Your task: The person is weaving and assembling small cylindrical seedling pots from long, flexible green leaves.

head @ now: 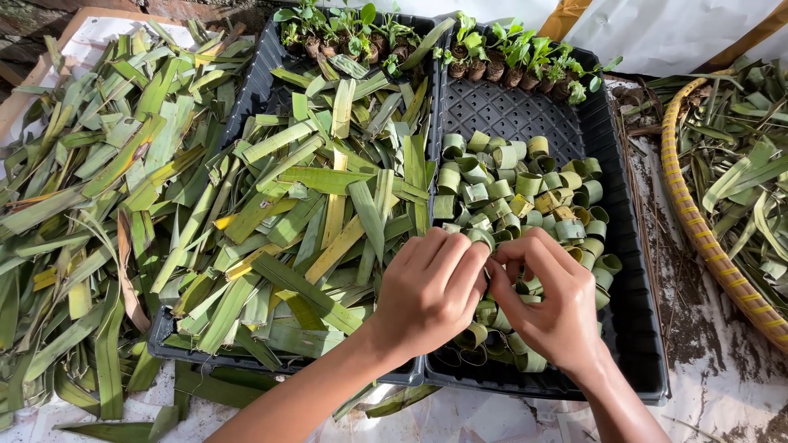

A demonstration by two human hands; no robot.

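Head view looks down on two black trays side by side on a white sheet [739, 394] speckled with soil. Left hand [428, 291] and right hand [548, 302] meet over the right tray [636, 328], fingers curled in and pinched together on a green leaf ring [483, 238] between their fingertips; the ring sits just above the heap of leaf rings [517, 193] that fills the near and middle part of that tray. Both hands are closed narrow around it, knuckles up. Bare mesh floor shows behind the heap, and a row of seedlings [525, 57] in small pots lines the far edge of both trays. The left tray [246, 90] is piled with flat leaf strips [320, 221]. More loose leaves [90, 189] lie spread left of it. A yellow-rimmed basket [698, 221] of leaves sits at right.
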